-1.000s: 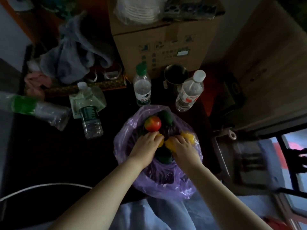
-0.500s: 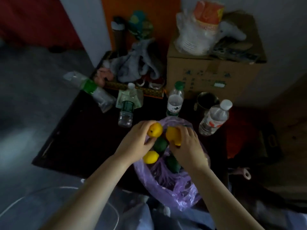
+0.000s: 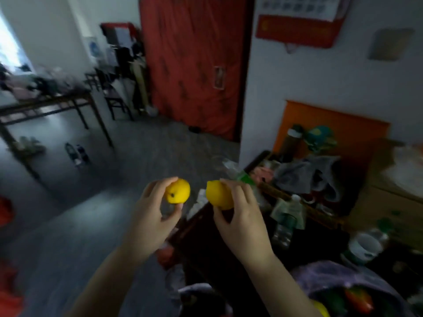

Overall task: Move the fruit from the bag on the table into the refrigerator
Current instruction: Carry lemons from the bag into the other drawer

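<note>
My left hand holds a round yellow fruit between thumb and fingers, raised in front of me. My right hand grips a second yellow fruit beside it. Both fruits hang in the air over the left edge of the dark table. The purple plastic bag lies at the lower right on that table, with a red fruit and green and yellow fruit showing inside. No refrigerator shows in this blurred view.
Water bottles, a grey cloth and a cardboard box crowd the table at the right. Grey floor stretches left and ahead toward a red curtain. A wooden table, a chair and shoes stand at the left.
Both hands lifted a yellow fruit each out of the bag and rose higher. My view swung left and up, away from the table toward the room.
</note>
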Tool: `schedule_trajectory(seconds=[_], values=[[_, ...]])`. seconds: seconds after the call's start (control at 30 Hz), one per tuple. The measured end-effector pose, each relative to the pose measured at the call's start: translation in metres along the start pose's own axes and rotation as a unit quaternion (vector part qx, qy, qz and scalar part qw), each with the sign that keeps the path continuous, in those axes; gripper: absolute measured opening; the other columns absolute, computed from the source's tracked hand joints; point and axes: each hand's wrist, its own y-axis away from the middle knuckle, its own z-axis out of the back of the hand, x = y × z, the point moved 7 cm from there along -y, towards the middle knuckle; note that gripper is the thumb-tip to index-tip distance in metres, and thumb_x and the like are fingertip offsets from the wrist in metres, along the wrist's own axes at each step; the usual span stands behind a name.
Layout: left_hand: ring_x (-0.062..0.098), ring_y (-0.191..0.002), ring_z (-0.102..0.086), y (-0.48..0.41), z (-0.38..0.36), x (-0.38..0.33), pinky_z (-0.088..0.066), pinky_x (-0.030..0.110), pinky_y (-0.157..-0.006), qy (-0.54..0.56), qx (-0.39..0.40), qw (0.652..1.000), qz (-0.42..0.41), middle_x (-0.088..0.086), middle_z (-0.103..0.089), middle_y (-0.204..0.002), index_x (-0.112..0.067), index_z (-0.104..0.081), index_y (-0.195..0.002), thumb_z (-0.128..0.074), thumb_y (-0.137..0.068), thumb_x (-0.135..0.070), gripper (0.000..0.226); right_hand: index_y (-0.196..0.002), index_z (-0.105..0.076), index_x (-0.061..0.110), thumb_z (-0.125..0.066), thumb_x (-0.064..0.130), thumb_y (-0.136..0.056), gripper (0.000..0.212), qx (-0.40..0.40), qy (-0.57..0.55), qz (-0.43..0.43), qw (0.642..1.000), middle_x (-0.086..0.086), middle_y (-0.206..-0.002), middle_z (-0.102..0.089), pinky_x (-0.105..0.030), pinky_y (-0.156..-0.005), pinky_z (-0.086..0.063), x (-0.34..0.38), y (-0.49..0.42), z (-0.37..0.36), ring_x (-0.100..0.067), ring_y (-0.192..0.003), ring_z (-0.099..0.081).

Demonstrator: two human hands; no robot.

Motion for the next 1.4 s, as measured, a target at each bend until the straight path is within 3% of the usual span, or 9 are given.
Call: schedule_trajectory(seconds=[0.17,0.4,0.53,0.7,0.87,1.0,1.2,1.33,1.4], values=[[0.008,-0.091,-0.058,0.024,0.144,0.087,-0.044,0.022,-0.075,-0.091,-0.101,0.988,0.080,-0.011,-0.053,-0.116,-0.027,-0.056,-0.120,-0.058,-0.071,-0.038,0.050,-0.126,-0.049,0.024,-0.069,0.010,-0.076,0.056,0.047,-0.092,0.067,0.992,0.009,-0.120,-0.047,-0.022,-0.097,-0.040,0.113,-0.044,-0.112,-0.008,-0.114,-0.049],[0.001,-0.097,-0.050,0.084,0.291,0.171,-0.038,0.008,-0.083,-0.162,-0.173,0.958,0.163,-0.009,-0.049,-0.119,-0.028,-0.053,-0.123,-0.075,-0.072,-0.015,0.057,-0.124,-0.053,0.020,-0.065,0.016,-0.075,0.051,0.116,-0.200,0.165,0.959,0.006,-0.120,-0.049,-0.020,-0.093,-0.040,0.253,-0.063,-0.243,-0.010,-0.107,-0.053],[-0.007,-0.101,-0.044,0.113,0.347,0.199,-0.031,-0.001,-0.085,-0.201,-0.230,0.929,0.207,-0.012,-0.048,-0.122,-0.029,-0.053,-0.123,-0.078,-0.070,-0.013,0.061,-0.125,-0.053,0.018,-0.067,0.018,-0.075,0.052,0.150,-0.236,0.220,0.935,0.004,-0.121,-0.051,-0.004,-0.094,-0.029,0.312,-0.062,-0.297,-0.005,-0.110,-0.049],[0.011,-0.103,-0.055,0.139,0.391,0.234,-0.045,0.021,-0.085,-0.229,-0.283,0.895,0.257,-0.023,-0.040,-0.118,-0.039,-0.046,-0.124,-0.062,-0.072,-0.035,0.055,-0.127,-0.053,0.019,-0.071,0.016,-0.077,0.054,0.221,-0.280,0.277,0.892,0.003,-0.125,-0.050,-0.013,-0.096,-0.036,0.363,-0.060,-0.369,-0.010,-0.114,-0.050],[0.001,-0.102,-0.050,0.147,0.427,0.274,-0.035,0.001,-0.082,-0.270,-0.323,0.847,0.326,-0.013,-0.046,-0.118,-0.030,-0.052,-0.128,-0.069,-0.074,-0.036,0.057,-0.126,-0.053,0.018,-0.074,0.013,-0.075,0.055,0.257,-0.315,0.333,0.851,0.003,-0.123,-0.051,-0.023,-0.097,-0.040,0.405,-0.078,-0.433,-0.012,-0.114,-0.050],[0.005,-0.097,-0.054,0.145,0.453,0.297,-0.043,0.009,-0.078,-0.305,-0.352,0.799,0.381,-0.013,-0.045,-0.121,-0.033,-0.050,-0.130,-0.073,-0.077,-0.021,0.059,-0.128,-0.052,0.016,-0.075,0.014,-0.075,0.058,0.284,-0.327,0.378,0.818,0.001,-0.125,-0.051,-0.036,-0.098,-0.044,0.435,-0.100,-0.487,-0.016,-0.118,-0.050],[-0.008,-0.097,-0.044,0.161,0.470,0.323,-0.031,-0.003,-0.083,-0.349,-0.375,0.744,0.429,-0.012,-0.045,-0.118,-0.028,-0.054,-0.129,-0.070,-0.076,-0.028,0.055,-0.129,-0.050,0.020,-0.072,0.014,-0.077,0.057,0.340,-0.370,0.403,0.765,-0.001,-0.125,-0.051,-0.025,-0.101,-0.037,0.470,-0.100,-0.557,-0.016,-0.118,-0.047],[0.006,-0.106,-0.052,0.200,0.493,0.333,-0.041,0.014,-0.089,-0.371,-0.383,0.695,0.482,-0.009,-0.047,-0.124,-0.030,-0.052,-0.130,-0.074,-0.076,-0.018,0.060,-0.126,-0.052,0.020,-0.067,0.015,-0.078,0.051,0.378,-0.406,0.414,0.722,0.000,-0.126,-0.052,-0.030,-0.099,-0.041,0.511,-0.074,-0.587,-0.019,-0.118,-0.050],[0.008,-0.107,-0.053,0.220,0.510,0.335,-0.045,0.021,-0.090,-0.381,-0.396,0.674,0.494,-0.008,-0.047,-0.124,-0.030,-0.052,-0.130,-0.074,-0.076,-0.019,0.060,-0.126,-0.055,0.015,-0.071,0.011,-0.076,0.053,0.392,-0.406,0.428,0.706,-0.001,-0.125,-0.053,-0.018,-0.100,-0.035,0.538,-0.057,-0.603,-0.015,-0.118,-0.049]])
